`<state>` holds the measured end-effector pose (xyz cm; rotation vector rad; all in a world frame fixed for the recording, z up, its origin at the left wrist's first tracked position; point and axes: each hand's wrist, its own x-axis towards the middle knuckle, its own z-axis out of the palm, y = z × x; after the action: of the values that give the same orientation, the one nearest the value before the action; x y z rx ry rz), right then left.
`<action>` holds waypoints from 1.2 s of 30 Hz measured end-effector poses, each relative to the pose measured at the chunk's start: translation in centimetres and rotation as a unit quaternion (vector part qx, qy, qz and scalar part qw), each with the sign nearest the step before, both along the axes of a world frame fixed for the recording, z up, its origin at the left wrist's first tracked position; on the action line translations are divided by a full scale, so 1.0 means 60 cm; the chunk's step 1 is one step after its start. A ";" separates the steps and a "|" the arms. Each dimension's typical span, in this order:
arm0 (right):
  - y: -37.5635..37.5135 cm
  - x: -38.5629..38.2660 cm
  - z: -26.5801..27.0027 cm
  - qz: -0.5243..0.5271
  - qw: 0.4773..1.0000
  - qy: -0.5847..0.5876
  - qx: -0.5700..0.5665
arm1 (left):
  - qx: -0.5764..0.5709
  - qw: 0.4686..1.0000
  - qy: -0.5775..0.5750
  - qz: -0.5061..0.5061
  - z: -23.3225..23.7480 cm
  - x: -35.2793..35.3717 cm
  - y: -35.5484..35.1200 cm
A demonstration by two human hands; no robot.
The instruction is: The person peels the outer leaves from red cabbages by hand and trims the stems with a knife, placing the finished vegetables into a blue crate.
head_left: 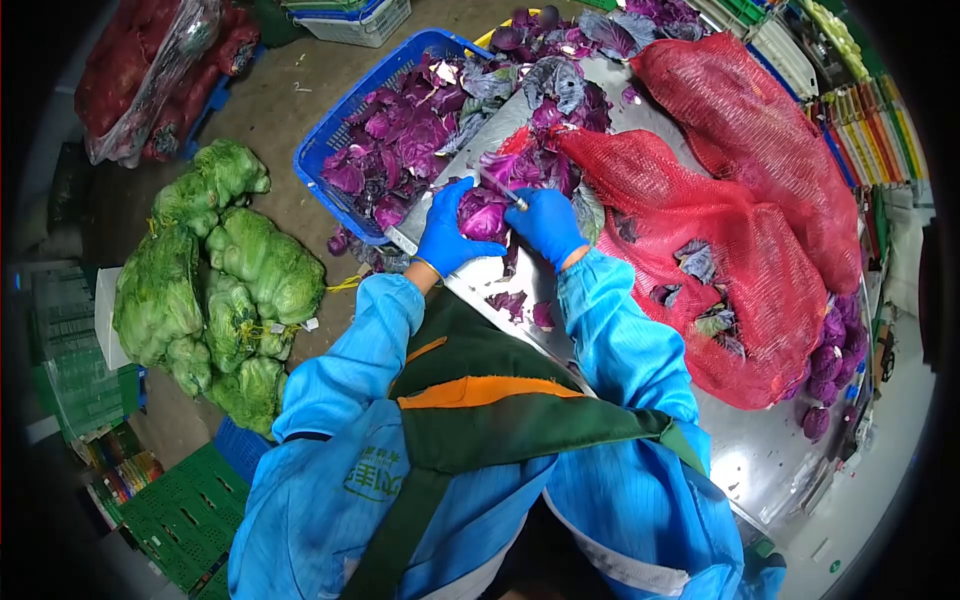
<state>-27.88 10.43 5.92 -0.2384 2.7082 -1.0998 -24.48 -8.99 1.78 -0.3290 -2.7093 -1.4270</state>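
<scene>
My left hand [452, 236], in a blue glove, cups the side of a red cabbage [482, 220] at the edge of the steel table. My right hand [550, 226], also gloved in blue, grips a knife [500, 188]. Its thin blade points up and left over the cabbage, close to my left fingers. Loose purple leaves lie beyond both hands, and a few leaf scraps [508, 303] rest on the metal nearer my body. Just past the table edge, a blue crate [312, 165] holds many cut-off purple leaves.
Red mesh sacks [750, 130] lie on the table [755, 455] to my right, one showing cabbage leaves through it. More red cabbages [832, 355] sit beyond them. On the floor at left are bagged green vegetables [262, 262] and wrapped red sacks [140, 75]. Green crates [185, 515] stand lower left.
</scene>
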 end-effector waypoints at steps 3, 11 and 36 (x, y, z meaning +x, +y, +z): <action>0.010 -0.018 -0.055 -0.133 0.983 -0.023 -0.123 | 0.015 0.999 -0.032 0.030 0.002 0.004 -0.002; 0.009 0.044 -0.017 -0.106 0.928 -0.195 -0.297 | 0.041 0.997 -0.057 0.028 -0.001 0.009 -0.006; 0.013 0.091 -0.090 -0.127 0.954 -0.116 -0.244 | 0.099 0.971 -0.203 0.073 0.019 -0.008 -0.010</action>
<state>-22.43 11.19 0.51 0.1647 2.2656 -1.7419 -24.97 -9.56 2.90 0.1933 -2.7712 -1.8733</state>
